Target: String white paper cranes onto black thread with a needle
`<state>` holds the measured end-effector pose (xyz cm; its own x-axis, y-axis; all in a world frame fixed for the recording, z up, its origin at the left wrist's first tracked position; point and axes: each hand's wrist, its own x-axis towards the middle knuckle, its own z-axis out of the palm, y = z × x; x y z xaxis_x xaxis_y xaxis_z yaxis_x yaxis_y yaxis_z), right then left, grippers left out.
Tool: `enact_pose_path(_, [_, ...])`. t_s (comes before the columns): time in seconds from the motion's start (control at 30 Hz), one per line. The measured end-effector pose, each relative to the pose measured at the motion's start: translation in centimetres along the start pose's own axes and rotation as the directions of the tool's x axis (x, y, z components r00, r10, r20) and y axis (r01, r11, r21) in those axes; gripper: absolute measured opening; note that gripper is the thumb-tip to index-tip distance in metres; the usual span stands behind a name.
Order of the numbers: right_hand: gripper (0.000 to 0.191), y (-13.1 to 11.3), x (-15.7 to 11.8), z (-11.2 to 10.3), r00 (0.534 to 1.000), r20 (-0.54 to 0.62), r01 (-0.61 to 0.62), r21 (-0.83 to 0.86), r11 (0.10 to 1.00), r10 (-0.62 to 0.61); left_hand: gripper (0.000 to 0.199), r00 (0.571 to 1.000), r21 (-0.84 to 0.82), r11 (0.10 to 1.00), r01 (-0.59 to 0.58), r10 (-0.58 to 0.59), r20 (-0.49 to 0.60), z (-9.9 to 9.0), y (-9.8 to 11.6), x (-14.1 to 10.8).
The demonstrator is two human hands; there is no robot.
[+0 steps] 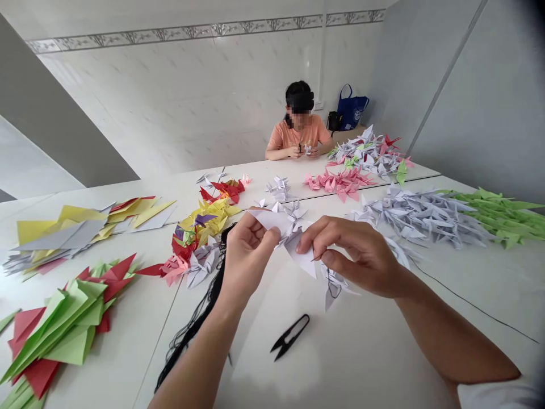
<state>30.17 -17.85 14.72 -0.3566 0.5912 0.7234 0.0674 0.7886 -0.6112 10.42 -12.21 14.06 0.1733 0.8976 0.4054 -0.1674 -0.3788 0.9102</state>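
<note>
My left hand [249, 255] is closed on a white paper crane [268, 221], its thumb and fingers pinching one wing. On the other side, my right hand [353, 255] has its forefinger against the crane's lower wing. A thin dark line, thread or needle, shows at the right fingertips. Below that hand, a black thread [335, 294] loops by another folded white piece [330, 281]. Black thread snips [290, 337] lie on the table in front of me, touched by neither hand. Beside my left forearm runs a bundle of black thread [193, 324].
Green and red folded papers [80, 307] lie at left, with yellow and white ones [63, 233] behind. Yellow cranes [213, 216] lie left of centre. White cranes [421, 216], green cranes [494, 216] and pink cranes [340, 182] are heaped at right. A person [299, 136] sits across the table.
</note>
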Motion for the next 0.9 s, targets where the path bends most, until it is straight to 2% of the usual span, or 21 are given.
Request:
enact_pose_path(0.2, [0.011,0.04,-0.08,0.05,0.999,-0.018,-0.032,0.072,0.997,0.033,0.005,0.996,-0.120,0.989,0.090,-0.091,-0.002,0.10,0.48,0.34])
enact_pose_path(0.37, [0.010,0.08,-0.16,-0.02,0.999,-0.025,-0.037,0.086,0.996,0.040,0.006,0.994,-0.132,0.985,0.109,-0.111,-0.010,0.23,0.81,0.24])
enact_pose_path(0.63, [0.010,0.00,-0.15,-0.17,0.998,-0.026,-0.060,0.119,0.991,0.063,0.005,0.989,-0.158,0.977,0.141,-0.134,0.056,0.04,0.61,0.32])
enact_pose_path(0.9, [0.009,0.02,-0.19,-0.09,0.996,-0.021,-0.081,0.131,0.988,0.084,0.010,0.969,-0.148,0.960,0.239,-0.227,0.095,-0.04,0.61,0.69])
